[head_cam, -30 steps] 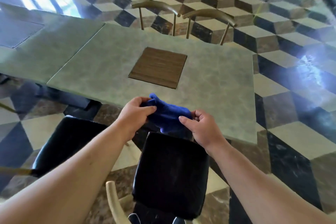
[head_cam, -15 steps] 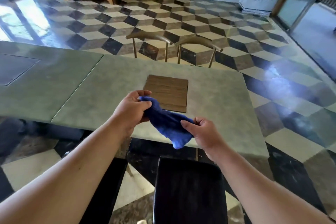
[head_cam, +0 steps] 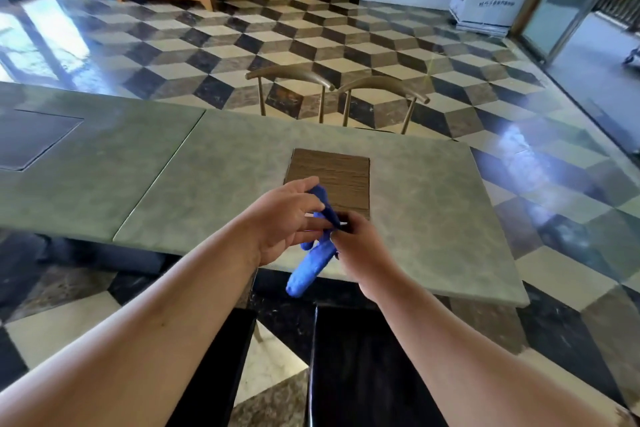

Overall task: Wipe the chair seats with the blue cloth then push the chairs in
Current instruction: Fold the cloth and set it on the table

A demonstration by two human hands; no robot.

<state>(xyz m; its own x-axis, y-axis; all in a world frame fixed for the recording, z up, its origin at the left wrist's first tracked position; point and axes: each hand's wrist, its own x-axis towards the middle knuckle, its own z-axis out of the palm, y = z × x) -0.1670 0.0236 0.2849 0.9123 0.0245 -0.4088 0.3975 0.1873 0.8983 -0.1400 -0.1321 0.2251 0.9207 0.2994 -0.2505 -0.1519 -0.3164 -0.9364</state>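
Both hands hold the blue cloth (head_cam: pixel 313 262) above the near edge of the grey-green table (head_cam: pixel 433 218). My left hand (head_cam: pixel 284 218) has its fingers round the cloth's upper part. My right hand (head_cam: pixel 360 246) pinches the cloth near its middle, and a rolled end hangs down below the hands. Two black chair seats lie below my arms: one at the lower right (head_cam: pixel 367 367), one at the lower left (head_cam: pixel 214 374), both partly hidden by my forearms. The two hands are touching or nearly touching.
A brown wooden inset panel (head_cam: pixel 332 173) sits in the table top beyond my hands. Two chairs with curved wooden backs (head_cam: pixel 381 87) stand at the table's far side. A second table (head_cam: pixel 86 156) adjoins on the left. Patterned tiled floor surrounds everything.
The view has tilted up, so the near seats fill less of the frame. My hands have come together and the cloth now hangs in a narrow roll instead of being spread between them.
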